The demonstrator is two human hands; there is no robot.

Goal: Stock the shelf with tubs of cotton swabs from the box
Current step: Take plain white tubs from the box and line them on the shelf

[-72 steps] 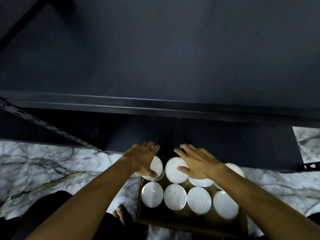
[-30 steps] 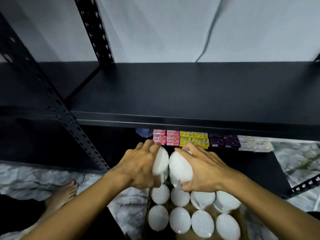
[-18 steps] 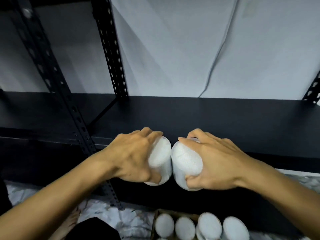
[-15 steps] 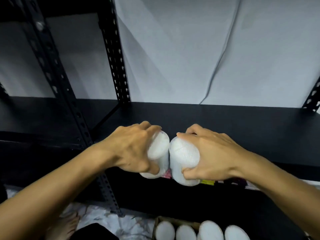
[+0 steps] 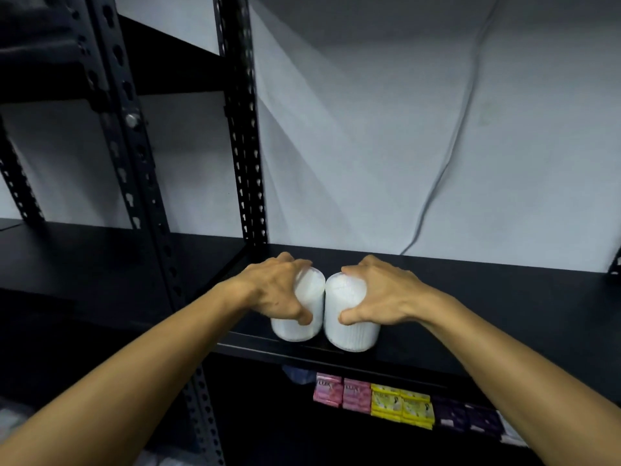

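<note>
on the lower level, small packets lie in a row: pink packets [image 5: 342, 394] at the left, yellow packets [image 5: 401, 406] in the middle, dark purple packets [image 5: 465, 418] at the right. a thin cable [image 5: 447, 153] hangs on the far white wall [image 5: 369, 112].

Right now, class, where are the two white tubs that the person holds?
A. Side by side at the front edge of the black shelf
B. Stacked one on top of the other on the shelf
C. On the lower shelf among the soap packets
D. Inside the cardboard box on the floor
A: the left hand grips one tub and the right hand the other tub, side by side at the front edge of the black shelf.
</note>
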